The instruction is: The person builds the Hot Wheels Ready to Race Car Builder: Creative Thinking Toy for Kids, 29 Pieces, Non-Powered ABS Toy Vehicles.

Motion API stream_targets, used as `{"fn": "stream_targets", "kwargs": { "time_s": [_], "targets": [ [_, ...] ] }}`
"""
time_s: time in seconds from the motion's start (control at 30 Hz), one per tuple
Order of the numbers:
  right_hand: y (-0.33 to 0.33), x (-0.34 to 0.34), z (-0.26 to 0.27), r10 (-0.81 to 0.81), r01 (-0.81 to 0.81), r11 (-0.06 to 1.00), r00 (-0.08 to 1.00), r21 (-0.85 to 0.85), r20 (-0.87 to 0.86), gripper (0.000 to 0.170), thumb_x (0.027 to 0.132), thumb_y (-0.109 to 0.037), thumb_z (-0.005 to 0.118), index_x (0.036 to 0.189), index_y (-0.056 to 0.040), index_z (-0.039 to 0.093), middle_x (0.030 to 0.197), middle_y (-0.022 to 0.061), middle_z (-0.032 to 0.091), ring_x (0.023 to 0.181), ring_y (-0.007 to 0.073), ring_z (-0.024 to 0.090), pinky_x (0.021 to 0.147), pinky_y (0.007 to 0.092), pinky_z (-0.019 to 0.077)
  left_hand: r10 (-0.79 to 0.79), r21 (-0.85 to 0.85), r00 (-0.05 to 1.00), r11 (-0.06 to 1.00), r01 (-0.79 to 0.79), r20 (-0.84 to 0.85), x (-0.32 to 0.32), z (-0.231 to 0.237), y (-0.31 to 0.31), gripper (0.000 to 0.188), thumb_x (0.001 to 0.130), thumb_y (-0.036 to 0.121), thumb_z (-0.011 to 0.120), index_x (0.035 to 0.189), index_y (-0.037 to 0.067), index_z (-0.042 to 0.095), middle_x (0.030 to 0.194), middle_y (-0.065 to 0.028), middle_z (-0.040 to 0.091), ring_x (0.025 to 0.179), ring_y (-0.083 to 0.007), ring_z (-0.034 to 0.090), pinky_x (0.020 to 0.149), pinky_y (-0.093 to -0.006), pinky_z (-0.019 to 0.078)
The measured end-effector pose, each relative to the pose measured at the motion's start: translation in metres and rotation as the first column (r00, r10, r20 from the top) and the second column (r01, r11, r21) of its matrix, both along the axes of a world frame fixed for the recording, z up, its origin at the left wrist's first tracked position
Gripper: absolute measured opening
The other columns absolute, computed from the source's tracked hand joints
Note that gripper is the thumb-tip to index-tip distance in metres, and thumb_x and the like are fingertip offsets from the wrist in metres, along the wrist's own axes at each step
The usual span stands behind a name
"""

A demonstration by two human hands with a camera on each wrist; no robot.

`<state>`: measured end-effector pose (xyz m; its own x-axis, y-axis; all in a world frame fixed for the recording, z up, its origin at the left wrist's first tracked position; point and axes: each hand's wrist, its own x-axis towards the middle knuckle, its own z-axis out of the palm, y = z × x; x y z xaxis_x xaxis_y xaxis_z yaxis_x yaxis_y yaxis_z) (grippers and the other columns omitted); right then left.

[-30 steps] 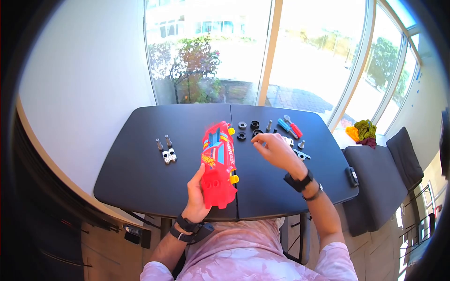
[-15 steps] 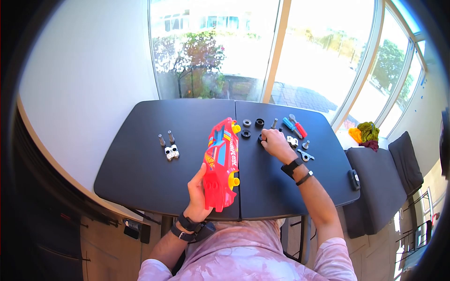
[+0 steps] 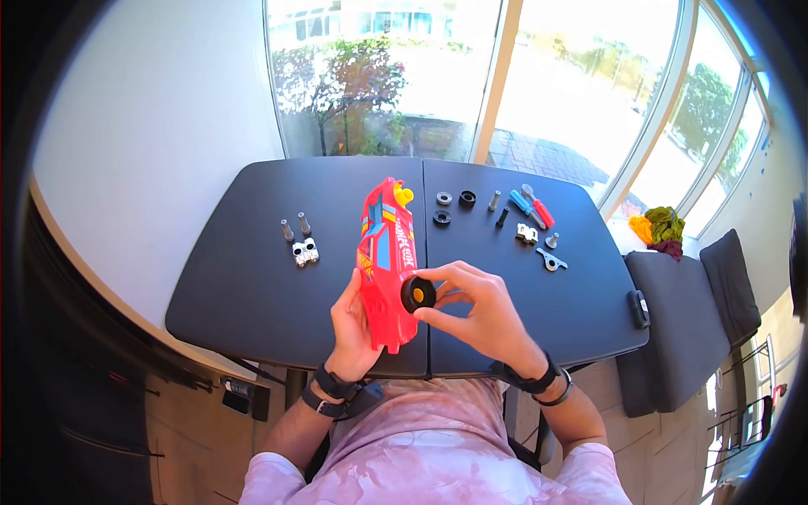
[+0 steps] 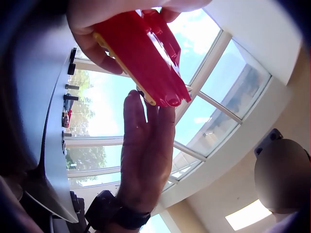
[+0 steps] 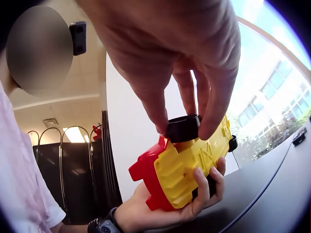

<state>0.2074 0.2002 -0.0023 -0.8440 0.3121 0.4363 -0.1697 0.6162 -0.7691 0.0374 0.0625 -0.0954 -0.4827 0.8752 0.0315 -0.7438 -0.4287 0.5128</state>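
Observation:
My left hand [image 3: 349, 328] grips the near end of a red toy car [image 3: 387, 252], held over the table. The car's underside [image 5: 167, 174] is yellow, as the right wrist view shows. Between the thumb and fingers of my right hand [image 3: 481, 313] is a black toy wheel [image 3: 408, 296], pinched by its rim. It sits over the car's near yellow axle stub, whose yellow end shows through the wheel's centre. Farther along the same side, a yellow stub [image 3: 404, 196] is bare. Another black wheel [image 5: 233, 143] shows on the car's opposite side.
Several loose wheels [image 3: 467, 199] lie right of the table's seam. Near them are grey and black pegs [image 3: 494, 200], a blue screwdriver [image 3: 521, 204], a red-handled tool [image 3: 541, 215], a silver block [image 3: 527, 233] and a grey wrench-like piece [image 3: 551, 260]. Another silver block [image 3: 305, 252] lies left.
My right hand has picked a black wheel off the table and brought it back to the car's near axle stub. My left hand still grips the car.

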Motion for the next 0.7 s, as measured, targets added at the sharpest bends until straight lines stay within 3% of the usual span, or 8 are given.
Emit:
{"fn": "stream_targets", "kwargs": {
  "time_s": [0.07,0.17,0.2,0.27,0.37,0.5,0.57,0.7],
  "targets": [
    [0.000,-0.003,-0.010,0.018,-0.018,1.000,1.000,0.016,-0.024,0.051,0.093,-0.017,0.093,0.136,0.0001,0.073,0.118,0.0135,0.074,0.096,0.0227,0.080,0.088,0.0345,0.0664,0.015,0.004,1.000,1.000,-0.015,0.002,0.000,0.001,0.000,0.059,0.120,0.051,0.045,0.158,0.007,0.053,0.148,-0.0115,0.070,0.132,-0.0237,0.071,0.112,-0.0428,0.0574],
    [-0.009,-0.001,-0.005,-0.095,0.110,0.977,0.992,0.185,-0.086,0.032,0.097,-0.025,0.090,0.114,0.0008,0.081,0.096,0.0126,0.075,0.081,0.0214,0.079,0.072,0.0345,0.0619,0.025,0.023,1.000,0.999,-0.025,-0.001,0.002,0.004,0.000,0.058,0.120,0.050,0.045,0.157,0.006,0.054,0.146,-0.0113,0.071,0.130,-0.0239,0.072,0.111,-0.0428,0.0576],
    [-0.006,0.001,-0.001,-0.146,0.137,0.965,0.989,0.224,0.024,0.031,0.098,-0.029,0.088,0.104,0.0010,0.081,0.088,0.0122,0.075,0.075,0.0219,0.077,0.067,0.0350,0.0590,0.016,0.028,1.000,0.999,-0.016,-0.003,0.001,0.002,-0.002,0.057,0.120,0.050,0.045,0.156,0.006,0.055,0.145,-0.0112,0.072,0.129,-0.0237,0.072,0.111,-0.0426,0.0580],
    [0.007,0.010,0.007,-0.255,0.177,0.935,0.938,0.308,0.235,0.041,0.101,-0.036,0.084,0.084,0.0013,0.080,0.074,0.0115,0.073,0.063,0.0229,0.073,0.058,0.0360,0.0532,0.015,0.025,1.000,1.000,-0.015,0.000,-0.001,0.001,0.000,0.057,0.120,0.049,0.045,0.156,0.006,0.055,0.143,-0.0109,0.073,0.127,-0.0234,0.073,0.109,-0.0423,0.0589],
    [0.022,0.004,0.021,-0.327,0.267,0.930,0.915,0.251,0.237,0.056,0.104,-0.039,0.079,0.066,0.0012,0.074,0.065,0.0111,0.071,0.052,0.0266,0.068,0.052,0.0364,0.0482,0.029,0.003,0.999,1.000,-0.029,0.015,0.000,-0.001,0.000,0.056,0.120,0.049,0.046,0.156,0.007,0.056,0.141,-0.0105,0.074,0.124,-0.0226,0.074,0.106,-0.0420,0.0608],
    [0.084,-0.032,0.001,-0.321,0.262,0.882,0.942,0.392,0.093,0.032,0.103,-0.026,0.076,0.086,0.0010,0.081,0.078,0.0182,0.077,0.072,0.0368,0.077,0.069,0.0454,0.0592,0.009,-0.009,1.000,1.000,-0.009,0.017,0.000,0.001,0.000,0.058,0.119,0.050,0.047,0.156,0.006,0.055,0.141,-0.0101,0.073,0.123,-0.0218,0.074,0.102,-0.0418,0.0622],
    [0.115,-0.056,-0.010,-0.336,0.233,0.855,0.930,0.464,0.151,0.022,0.101,-0.021,0.075,0.102,0.0001,0.081,0.091,0.0209,0.079,0.089,0.0391,0.078,0.083,0.0488,0.0605,0.014,-0.017,1.000,1.000,-0.014,0.026,0.000,0.001,0.000,0.059,0.119,0.051,0.048,0.157,0.006,0.055,0.141,-0.0100,0.073,0.123,-0.0216,0.074,0.102,-0.0415,0.0623],
    [0.172,-0.105,-0.056,-0.353,0.161,0.759,0.916,0.631,0.191,0.039,0.098,-0.013,0.071,0.136,-0.0047,0.074,0.125,0.0240,0.077,0.117,0.0429,0.073,0.104,0.0521,0.0576,0.033,-0.030,0.999,0.999,-0.032,0.039,0.000,-0.001,0.002,0.060,0.118,0.052,0.049,0.157,0.006,0.054,0.140,-0.0100,0.073,0.122,-0.0218,0.074,0.101,-0.0409,0.0623]
  ]
}}
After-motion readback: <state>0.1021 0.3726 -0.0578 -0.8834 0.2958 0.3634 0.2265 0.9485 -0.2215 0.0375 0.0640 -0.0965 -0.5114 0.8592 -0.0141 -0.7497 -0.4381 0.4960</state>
